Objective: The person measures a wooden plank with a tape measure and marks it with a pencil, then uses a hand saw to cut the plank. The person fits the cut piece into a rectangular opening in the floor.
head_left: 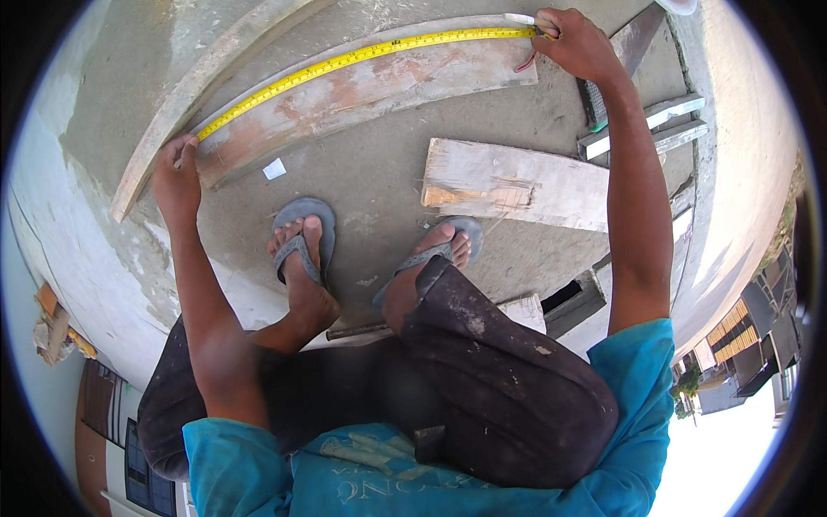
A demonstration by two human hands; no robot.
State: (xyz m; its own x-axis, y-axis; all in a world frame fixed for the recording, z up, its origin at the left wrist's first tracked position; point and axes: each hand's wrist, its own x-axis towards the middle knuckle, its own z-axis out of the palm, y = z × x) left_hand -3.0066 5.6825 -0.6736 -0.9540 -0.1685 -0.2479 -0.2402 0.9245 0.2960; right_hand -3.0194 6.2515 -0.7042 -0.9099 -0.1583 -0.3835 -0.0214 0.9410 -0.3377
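Observation:
A yellow measuring tape [370, 56] is drawn out along a worn wooden plank [353, 99], which lies on the concrete. My left hand [177, 179] pinches the tape at the plank's left end. At the right end my right hand [579, 50] is closed around the other end of the tape; the tape's case is not plain to see there. A short white stick-like piece [519, 19] juts out from those fingers, its kind unclear. Below them dangles a small red cord [525, 63].
A long narrow board [202, 82] lies beyond the plank on the left. Nearer, a shorter whitish board [512, 183] rests right of my sandalled feet [301, 241]. A hand saw [620, 65] and wood strips [646, 125] lie at the right. A white scrap [274, 169] is on the floor.

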